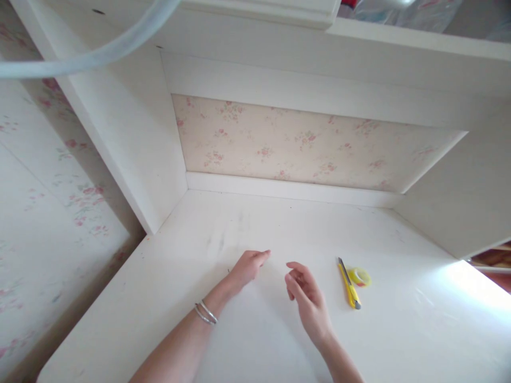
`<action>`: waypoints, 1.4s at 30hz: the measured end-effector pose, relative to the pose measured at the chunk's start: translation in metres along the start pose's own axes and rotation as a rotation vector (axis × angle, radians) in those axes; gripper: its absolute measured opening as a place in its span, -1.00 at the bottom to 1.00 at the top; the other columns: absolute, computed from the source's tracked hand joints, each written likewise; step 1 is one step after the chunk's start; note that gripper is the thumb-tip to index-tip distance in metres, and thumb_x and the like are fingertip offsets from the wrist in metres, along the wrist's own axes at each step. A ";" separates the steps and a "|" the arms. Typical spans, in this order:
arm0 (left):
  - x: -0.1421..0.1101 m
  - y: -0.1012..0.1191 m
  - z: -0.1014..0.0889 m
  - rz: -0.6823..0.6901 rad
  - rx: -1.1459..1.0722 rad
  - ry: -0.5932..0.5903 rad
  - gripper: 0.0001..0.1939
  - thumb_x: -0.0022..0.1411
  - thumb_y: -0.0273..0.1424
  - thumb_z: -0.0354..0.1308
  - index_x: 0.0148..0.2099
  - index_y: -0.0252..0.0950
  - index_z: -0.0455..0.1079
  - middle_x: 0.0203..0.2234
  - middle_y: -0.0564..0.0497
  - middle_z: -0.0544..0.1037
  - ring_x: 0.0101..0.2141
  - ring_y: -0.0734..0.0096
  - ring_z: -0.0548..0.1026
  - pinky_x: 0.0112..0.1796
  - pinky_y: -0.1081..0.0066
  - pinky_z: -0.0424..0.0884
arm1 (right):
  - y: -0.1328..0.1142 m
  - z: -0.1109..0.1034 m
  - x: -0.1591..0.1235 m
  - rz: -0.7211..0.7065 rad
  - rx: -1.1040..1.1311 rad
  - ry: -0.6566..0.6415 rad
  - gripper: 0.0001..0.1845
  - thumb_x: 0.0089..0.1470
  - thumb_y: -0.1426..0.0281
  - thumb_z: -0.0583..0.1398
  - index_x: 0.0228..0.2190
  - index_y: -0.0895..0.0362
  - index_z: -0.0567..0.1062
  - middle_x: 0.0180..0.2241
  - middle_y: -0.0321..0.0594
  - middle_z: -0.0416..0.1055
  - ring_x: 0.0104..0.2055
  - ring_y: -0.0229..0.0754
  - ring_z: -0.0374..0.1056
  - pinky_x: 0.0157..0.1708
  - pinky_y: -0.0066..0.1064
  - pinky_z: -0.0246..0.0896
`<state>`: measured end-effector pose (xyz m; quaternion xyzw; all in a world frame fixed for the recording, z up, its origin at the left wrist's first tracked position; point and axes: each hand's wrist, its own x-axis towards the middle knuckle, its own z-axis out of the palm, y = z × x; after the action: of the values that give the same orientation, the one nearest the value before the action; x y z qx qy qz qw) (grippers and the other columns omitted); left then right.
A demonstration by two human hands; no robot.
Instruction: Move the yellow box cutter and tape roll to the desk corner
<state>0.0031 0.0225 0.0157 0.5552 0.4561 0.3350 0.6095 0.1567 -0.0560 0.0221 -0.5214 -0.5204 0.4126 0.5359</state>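
Utility knife [349, 285] lies just left of the tape roll [353, 274]; farther left, the right hand [306, 299] is unclenched, empty. Whether the left hand [246, 267] beyond grips anything, I can't tell. Careless reaching rollward could cut skin.

I'm standing in what looks like somebody's home: rose-patterned wallpaper [265, 142] behind a scuffed white desk [139, 298], and a white cabinet [279, 48] built above it.
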 end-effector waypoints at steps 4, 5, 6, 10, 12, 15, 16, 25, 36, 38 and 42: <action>0.000 -0.003 0.000 0.036 0.081 -0.019 -0.46 0.10 0.10 -0.03 -0.57 -0.24 -0.04 -0.69 0.20 -0.05 -0.65 0.57 -0.05 -0.58 0.43 -0.12 | 0.002 -0.074 -0.014 -0.052 -0.210 0.297 -0.64 -0.01 0.17 0.21 -0.18 0.06 0.39 -0.41 -0.29 0.30 -0.42 -0.25 0.22 -0.45 -0.44 0.14; -0.001 -0.003 0.000 0.038 0.099 -0.023 -0.46 0.11 0.09 -0.04 -0.57 -0.24 -0.05 -0.69 0.20 -0.05 -0.64 0.56 -0.05 -0.57 0.43 -0.13 | 0.004 -0.096 -0.011 -0.055 -0.286 0.388 -0.64 -0.03 0.17 0.20 -0.20 0.07 0.40 -0.36 -0.25 0.33 -0.38 -0.22 0.25 -0.42 -0.42 0.17; -0.001 -0.003 0.001 0.043 0.115 -0.026 -0.47 0.12 0.09 -0.04 -0.56 -0.23 -0.05 -0.69 0.20 -0.06 -0.64 0.56 -0.05 -0.57 0.42 -0.13 | 0.005 -0.120 -0.008 -0.059 -0.357 0.451 -0.64 -0.04 0.16 0.18 -0.21 0.07 0.41 -0.33 -0.22 0.35 -0.36 -0.19 0.28 -0.40 -0.39 0.20; -0.003 -0.003 0.003 0.110 0.202 -0.050 -0.49 0.15 0.03 -0.05 -0.57 -0.24 -0.09 -0.68 0.18 -0.08 -0.62 0.55 -0.05 -0.56 0.41 -0.13 | 0.017 -0.200 0.016 -0.027 -0.775 0.480 -0.52 -0.13 0.26 0.12 -0.09 0.05 0.38 -0.09 -0.12 0.30 -0.20 -0.08 0.34 -0.30 -0.29 0.29; -0.003 -0.003 0.004 0.132 0.257 -0.067 -0.49 0.16 0.01 -0.04 -0.58 -0.24 -0.09 -0.68 0.18 -0.07 -0.61 0.55 -0.04 -0.56 0.41 -0.13 | 0.027 -0.223 0.026 -0.023 -0.960 0.311 -0.40 -0.17 0.29 0.12 0.01 0.02 0.33 0.07 -0.10 0.21 -0.08 -0.02 0.32 -0.20 -0.23 0.30; -0.005 -0.005 0.008 0.153 0.345 -0.064 -0.49 0.16 -0.01 -0.03 -0.60 -0.25 -0.06 -0.69 0.18 -0.04 -0.61 0.55 0.00 -0.57 0.43 -0.11 | 0.047 -0.234 0.035 -0.045 -1.082 0.108 -0.38 -0.14 0.25 0.14 0.04 0.00 0.31 0.09 -0.12 0.23 0.05 0.02 0.25 -0.05 -0.17 0.24; -0.006 -0.005 0.009 0.166 0.375 -0.058 -0.50 0.17 -0.02 -0.03 -0.60 -0.26 -0.02 -0.70 0.18 -0.01 -0.62 0.55 0.02 -0.57 0.44 -0.09 | 0.053 -0.232 0.036 -0.040 -1.084 0.078 -0.40 -0.10 0.23 0.13 0.04 0.01 0.30 0.07 -0.11 0.27 0.05 0.01 0.27 -0.04 -0.18 0.23; -0.017 -0.004 0.012 0.433 0.772 0.001 -0.76 0.18 -0.18 0.06 -0.21 -0.23 0.36 -0.29 0.05 0.43 -0.35 0.44 0.40 -0.30 0.45 0.28 | 0.061 -0.131 0.044 -0.157 -1.033 0.068 -0.54 0.08 0.19 0.06 0.02 0.02 0.31 0.00 -0.15 0.34 -0.05 -0.09 0.34 -0.06 -0.26 0.25; -0.008 -0.007 -0.009 0.546 1.003 0.168 -0.61 0.13 -0.47 0.05 0.04 -0.21 0.30 -0.02 -0.05 0.36 0.00 0.24 0.29 0.06 0.26 0.22 | 0.040 0.030 0.077 -0.204 -0.852 0.003 -0.47 -0.01 0.42 0.11 0.05 0.12 0.26 -0.03 -0.10 0.37 -0.02 -0.05 0.32 0.00 -0.21 0.19; -0.005 -0.008 -0.013 0.516 0.998 0.186 -0.56 0.07 -0.55 0.03 0.04 -0.24 0.28 -0.03 -0.07 0.36 -0.01 0.26 0.30 0.06 0.29 0.22 | 0.041 0.039 0.079 -0.191 -0.786 0.013 -0.43 -0.02 0.40 0.12 0.08 0.10 0.22 0.05 -0.10 0.31 0.00 -0.05 0.31 -0.02 -0.21 0.22; -0.004 -0.009 -0.015 0.471 0.972 0.222 -0.49 0.02 -0.60 0.01 0.07 -0.24 0.23 -0.02 -0.09 0.35 -0.01 0.26 0.31 0.04 0.28 0.25 | 0.043 0.037 0.075 -0.214 -0.655 -0.069 -0.33 -0.06 0.41 0.15 0.12 0.05 0.15 0.20 -0.09 0.09 0.05 -0.05 0.28 0.02 -0.17 0.22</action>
<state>-0.0129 0.0233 0.0085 0.8210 0.4834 0.2699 0.1397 0.1337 0.0277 -0.0143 -0.5939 -0.6948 0.1823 0.3624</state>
